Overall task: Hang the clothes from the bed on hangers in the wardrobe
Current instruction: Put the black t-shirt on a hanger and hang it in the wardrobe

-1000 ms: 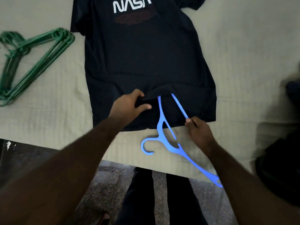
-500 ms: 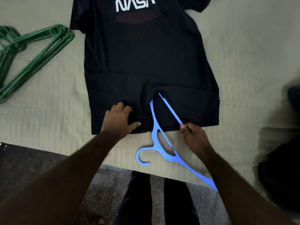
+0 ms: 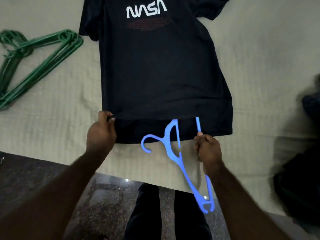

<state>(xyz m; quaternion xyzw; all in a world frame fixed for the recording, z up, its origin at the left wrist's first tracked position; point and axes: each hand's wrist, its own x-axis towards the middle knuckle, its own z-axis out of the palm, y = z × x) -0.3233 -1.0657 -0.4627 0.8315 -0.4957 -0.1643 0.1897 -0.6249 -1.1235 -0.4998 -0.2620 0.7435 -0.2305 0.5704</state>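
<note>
A black T-shirt [image 3: 161, 66] with a white NASA print lies flat on the beige bed [image 3: 259, 75], its hem toward me. My left hand [image 3: 101, 134] pinches the upper layer of the hem at the shirt's left side and lifts it. My right hand [image 3: 207, 149] grips one bar of a blue plastic hanger [image 3: 170, 146]. The hanger's far end is tucked inside the raised hem; its hook curls out to the left over the bedsheet, and its near end hangs past the bed's edge.
A bunch of green hangers [image 3: 34, 63] lies on the bed at the left. Dark clothing [image 3: 304, 179] is heaped at the right edge of the bed. Below the bed's front edge is a dark speckled floor [image 3: 97, 205] with my legs between.
My left hand has shifted left along the hem and now lifts it by the left side. The blue hanger has turned and its far end sits deeper under the shirt.
</note>
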